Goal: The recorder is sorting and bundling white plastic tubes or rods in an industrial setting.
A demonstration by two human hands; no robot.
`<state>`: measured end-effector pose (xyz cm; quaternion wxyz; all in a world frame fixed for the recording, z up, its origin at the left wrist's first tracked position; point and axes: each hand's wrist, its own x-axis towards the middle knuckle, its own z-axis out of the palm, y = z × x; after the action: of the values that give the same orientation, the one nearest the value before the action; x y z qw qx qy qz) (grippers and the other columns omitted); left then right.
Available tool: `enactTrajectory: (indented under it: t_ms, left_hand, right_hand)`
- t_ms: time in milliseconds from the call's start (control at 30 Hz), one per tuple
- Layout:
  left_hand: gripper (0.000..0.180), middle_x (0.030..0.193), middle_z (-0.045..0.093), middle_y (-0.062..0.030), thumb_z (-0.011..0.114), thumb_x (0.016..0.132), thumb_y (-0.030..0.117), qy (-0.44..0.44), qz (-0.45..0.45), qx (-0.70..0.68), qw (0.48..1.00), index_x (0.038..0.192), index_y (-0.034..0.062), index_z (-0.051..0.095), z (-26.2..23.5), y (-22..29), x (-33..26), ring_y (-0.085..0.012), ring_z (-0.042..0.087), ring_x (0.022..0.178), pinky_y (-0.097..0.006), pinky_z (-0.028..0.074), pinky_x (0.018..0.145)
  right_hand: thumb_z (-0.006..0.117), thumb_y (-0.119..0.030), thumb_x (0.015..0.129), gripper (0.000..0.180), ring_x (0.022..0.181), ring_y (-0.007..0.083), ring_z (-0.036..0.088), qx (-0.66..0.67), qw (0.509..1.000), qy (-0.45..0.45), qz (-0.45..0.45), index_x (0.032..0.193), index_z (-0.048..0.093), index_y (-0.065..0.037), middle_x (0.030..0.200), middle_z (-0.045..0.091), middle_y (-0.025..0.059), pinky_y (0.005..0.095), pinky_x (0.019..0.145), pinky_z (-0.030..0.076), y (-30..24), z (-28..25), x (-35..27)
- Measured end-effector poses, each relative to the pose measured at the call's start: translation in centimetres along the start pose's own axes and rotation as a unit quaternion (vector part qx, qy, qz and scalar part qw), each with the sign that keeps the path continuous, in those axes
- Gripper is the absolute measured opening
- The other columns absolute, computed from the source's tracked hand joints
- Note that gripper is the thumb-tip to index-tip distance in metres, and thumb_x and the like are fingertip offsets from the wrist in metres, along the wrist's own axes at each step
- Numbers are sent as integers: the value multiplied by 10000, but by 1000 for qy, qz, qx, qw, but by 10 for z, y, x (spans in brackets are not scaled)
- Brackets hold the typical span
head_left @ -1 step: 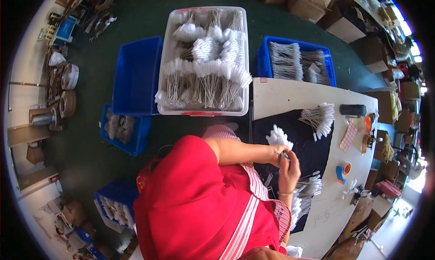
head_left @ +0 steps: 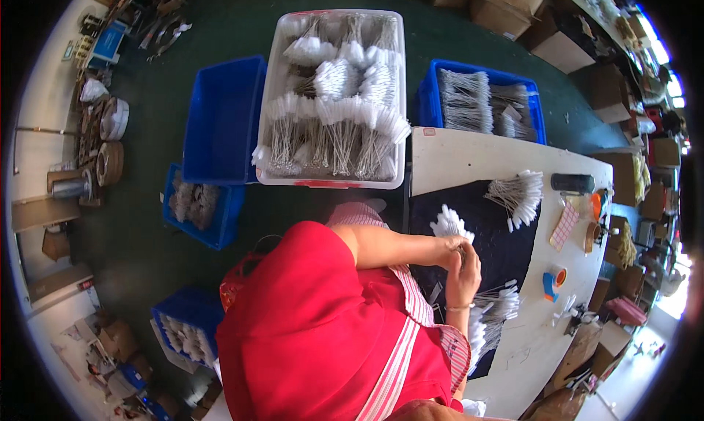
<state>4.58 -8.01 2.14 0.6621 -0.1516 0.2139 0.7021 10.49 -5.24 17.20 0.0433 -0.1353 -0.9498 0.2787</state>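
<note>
My left hand (head_left: 455,251) is closed round a bundle of thin wire brushes (head_left: 449,221), whose white heads fan out beyond it over a dark cloth (head_left: 513,249). My right hand (head_left: 465,280), with a bracelet at the wrist, meets it, its fingers bent around the stem end of the same bundle. Between the hands the stems are mostly hidden. Farther across the cloth lies a fanned bundle of white-headed brushes (head_left: 522,197). Beside my right forearm rests a looser pile of brushes (head_left: 499,304), partly covered by the arm.
A large white bin (head_left: 402,113) full of brush bundles stands beside an empty-looking blue crate (head_left: 220,124). Another blue crate (head_left: 541,120) holds brushes behind the white table (head_left: 455,149). On the tabletop are a dark cylinder (head_left: 573,182), a tape roll (head_left: 560,276) and small tools.
The fingers of my right hand have drawn in slightly around the stems. My left hand and the bundle stay almost where they were; the whole view has shifted a little.
</note>
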Motion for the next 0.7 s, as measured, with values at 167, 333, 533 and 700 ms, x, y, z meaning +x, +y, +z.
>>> enactTrajectory:
  t_ms: [167,333,533,700]
  left_hand:
    - [202,869,619,-111,482,825,212,-131,-58,-430,891,830,29,569,-4,8,9,-240,585,779,-392,474,765]
    - [218,878,625,-109,472,827,227,-360,-85,-738,564,828,35,576,47,-30,-17,-227,585,793,-376,472,775]
    - [238,889,631,-106,460,828,246,-604,-234,-762,3,827,43,584,95,-38,-10,-212,586,809,-357,470,787]
    - [240,886,633,-129,478,794,251,-590,-229,-774,-34,797,39,589,55,-47,71,-200,582,855,-329,459,810]
  right_hand:
    - [513,-173,860,212,927,309,590,-78,992,84,-43,941,625,-13,982,630,147,368,814,471,37,51,26]
    - [404,-232,905,352,984,323,564,-48,990,110,-67,1160,542,-32,1089,595,157,389,857,430,29,35,23]
    - [414,-244,897,373,999,322,567,-50,987,-12,-151,1156,536,-5,1097,592,169,389,861,434,80,33,48]
    - [419,-245,892,368,991,319,573,-51,986,-50,-151,1144,545,-8,1093,595,169,388,863,437,90,49,82]
